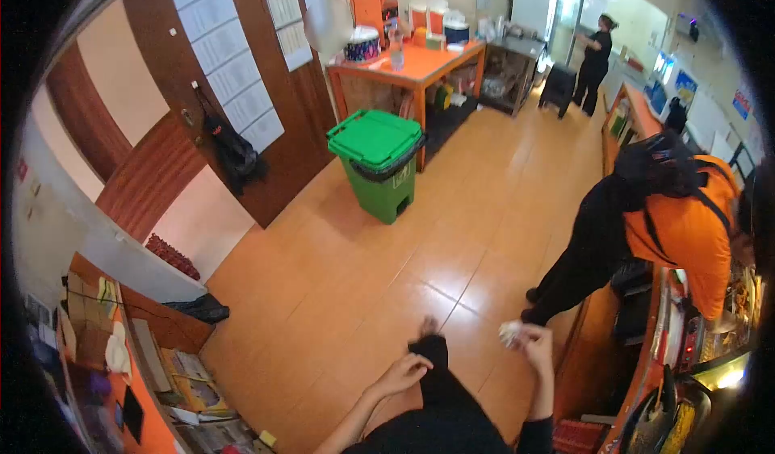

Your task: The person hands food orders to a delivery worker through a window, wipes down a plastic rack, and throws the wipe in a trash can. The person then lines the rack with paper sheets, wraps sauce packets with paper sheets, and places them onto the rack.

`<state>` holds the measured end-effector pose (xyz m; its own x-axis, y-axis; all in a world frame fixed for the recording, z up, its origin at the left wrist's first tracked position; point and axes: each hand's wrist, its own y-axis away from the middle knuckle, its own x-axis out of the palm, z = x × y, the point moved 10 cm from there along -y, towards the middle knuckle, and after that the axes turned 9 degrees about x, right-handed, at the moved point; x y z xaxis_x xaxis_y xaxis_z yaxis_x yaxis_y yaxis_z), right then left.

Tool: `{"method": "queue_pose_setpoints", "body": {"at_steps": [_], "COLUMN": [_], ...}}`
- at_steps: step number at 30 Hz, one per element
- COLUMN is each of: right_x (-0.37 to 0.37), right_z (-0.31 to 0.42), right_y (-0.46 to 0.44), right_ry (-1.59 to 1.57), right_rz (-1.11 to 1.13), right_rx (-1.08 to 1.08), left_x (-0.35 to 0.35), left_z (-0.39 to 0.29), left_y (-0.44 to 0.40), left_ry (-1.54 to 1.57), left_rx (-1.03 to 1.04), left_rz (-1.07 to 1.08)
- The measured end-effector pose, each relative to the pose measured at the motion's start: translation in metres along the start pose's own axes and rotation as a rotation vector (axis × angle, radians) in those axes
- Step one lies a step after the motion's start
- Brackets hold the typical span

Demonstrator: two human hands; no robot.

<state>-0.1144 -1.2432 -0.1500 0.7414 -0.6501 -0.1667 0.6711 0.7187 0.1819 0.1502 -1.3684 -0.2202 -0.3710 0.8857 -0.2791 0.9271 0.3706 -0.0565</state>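
Note:
My right hand (537, 349) is raised at the lower right, its fingers closed on a crumpled white tissue or paper (509, 334). My left hand (406, 372) hangs in front of my dark-clothed leg (444, 381). Its fingers are loosely curled together, and no object shows in them. My foot (429, 326) is stepping on the orange tiled floor and looks blurred.
Ahead stands a green wheeled bin (373, 143) with its lid down. Behind it is an orange table (428, 58) with containers. A person in orange (686, 220) bends over the right counter; another in black (596, 62) stands far back. Shelves (190, 373) line the left.

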Motion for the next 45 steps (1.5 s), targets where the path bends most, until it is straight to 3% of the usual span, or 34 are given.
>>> {"method": "queue_pose_setpoints", "body": {"at_steps": [2, 3, 5, 6, 8, 9, 11, 15, 17, 18, 21, 23, 25, 27, 29, 31, 33, 34, 36, 38, 40, 43, 44, 45], "right_x": [-0.002, -0.013, 0.006, 0.015, 0.046, 0.062, 0.104, 0.203, 0.245, 0.261, 0.294, 0.306, 0.312, 0.319, 0.327, 0.341, 0.353, 0.362, 0.38, 0.408, 0.449, 0.503, 0.524, 0.53], "right_z": [0.001, -0.025, 0.011, 0.022, 0.061, 0.072, 0.074, 0.078, 0.076, 0.075, 0.055, 0.03, 0.014, -0.004, -0.02, -0.045, -0.072, -0.052, -0.008, -0.006, -0.005, -0.024, -0.041, -0.055], "right_y": [-0.06, -0.103, -0.155, -0.187, -0.238, -0.269, -0.33, -0.417, -0.444, -0.453, -0.478, -0.49, -0.506, -0.515, -0.542, -0.573, -0.605, -0.614, -0.651, -0.686, -0.719, -0.739, -0.741, -0.744], "right_ry": [-0.243, -0.107, -0.301, -0.304, -0.349, -0.356, -0.303, -0.183, -0.171, -0.178, -0.292, -0.484, -0.54, -0.57, -0.388, -0.44, 0.006, 0.029, 0.125, 0.183, 0.381, 0.454, 0.761, 0.756], "right_rz": [-0.092, -0.09, -0.141, -0.17, -0.172, -0.167, -0.084, 0.151, 0.237, 0.244, 0.245, 0.178, 0.083, -0.01, -0.05, -0.118, -0.182, -0.193, -0.228, -0.25, -0.218, -0.073, 0.031, 0.034], "right_rx": [0.123, 0.151, 0.202, 0.22, 0.205, 0.193, 0.218, 0.24, 0.266, 0.285, 0.372, 0.526, 0.573, 0.62, 0.614, 0.632, 0.549, 0.529, 0.411, 0.321, 0.033, 0.034, -0.034, -0.039], "left_x": [-0.037, -0.058, -0.121, -0.151, -0.216, -0.246, -0.303, -0.374, -0.399, -0.41, -0.441, -0.45, -0.458, -0.469, -0.474, -0.486, -0.51, -0.53, -0.586, -0.632, -0.662, -0.682, -0.684, -0.685], "left_z": [0.046, 0.069, 0.104, 0.119, 0.155, 0.15, 0.117, 0.167, 0.233, 0.258, 0.351, 0.39, 0.394, 0.447, 0.446, 0.441, 0.434, 0.418, 0.344, 0.291, 0.279, 0.266, 0.268, 0.269], "left_y": [-0.028, -0.045, -0.08, -0.104, -0.138, -0.164, -0.22, -0.301, -0.328, -0.351, -0.4, -0.438, -0.458, -0.484, -0.498, -0.497, -0.477, -0.466, -0.503, -0.516, -0.51, -0.507, -0.504, -0.5], "left_ry": [0.186, 0.288, 0.488, 0.491, 0.984, 0.977, 1.028, 0.919, 1.11, 1.118, 0.896, 0.895, 0.969, 1.015, 1.052, 1.055, 1.109, 1.066, 1.085, 1.079, 1.132, 1.203, 1.213, 1.223], "left_rx": [-0.151, -0.233, -0.408, -0.408, -0.458, -0.445, -0.145, -0.151, -0.336, -0.342, -0.442, -0.559, -0.762, -0.739, -0.836, -0.967, -1.077, -1.103, -0.763, -0.63, -0.696, -0.724, -0.736, -0.747], "left_rz": [-0.055, -0.076, -0.304, -0.311, -0.677, -0.68, -0.589, -0.521, -0.717, -0.703, -0.732, -0.636, -0.715, -0.715, -0.72, -0.751, -0.88, -0.868, -0.629, -0.637, -0.703, -0.758, -0.776, -0.795]}}
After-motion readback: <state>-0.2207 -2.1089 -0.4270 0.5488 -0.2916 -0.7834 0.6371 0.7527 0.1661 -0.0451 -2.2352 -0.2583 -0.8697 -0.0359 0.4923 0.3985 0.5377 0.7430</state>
